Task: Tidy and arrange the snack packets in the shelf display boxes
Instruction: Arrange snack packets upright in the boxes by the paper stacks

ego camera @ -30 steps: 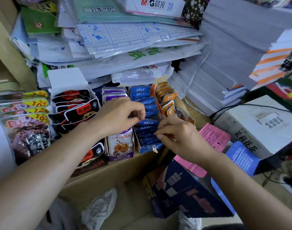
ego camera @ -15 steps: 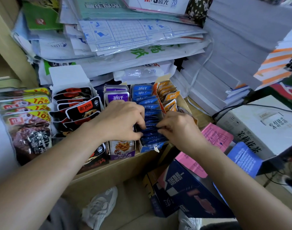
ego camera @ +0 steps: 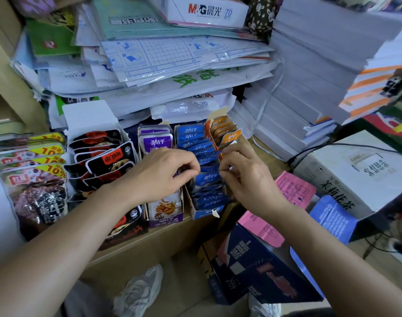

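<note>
Along the shelf [ego camera: 149, 247] most display boxes [ego camera: 165, 221] look filed, but I judge the blue packets [ego camera: 206, 178] half done, left hand [ego camera: 158, 177] and right hand [ego camera: 250, 181] both pinching them

Both forearms [ego camera: 58, 243] were bare to the wrists, grey fabric [ego camera: 85, 300] covered the leg down low, and pale grey-white laced sneakers [ego camera: 138, 291] were on the feet.

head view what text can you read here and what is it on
"M&G晨光", "70": white paper box atop the pile.
"10%": yellow corners of the left snack packets.
"劲仔": purple packets and blue packets.
"茉莉花茶": white carton at right.
Too blurred to read: print on the pink leaflet and the black packets.
</note>
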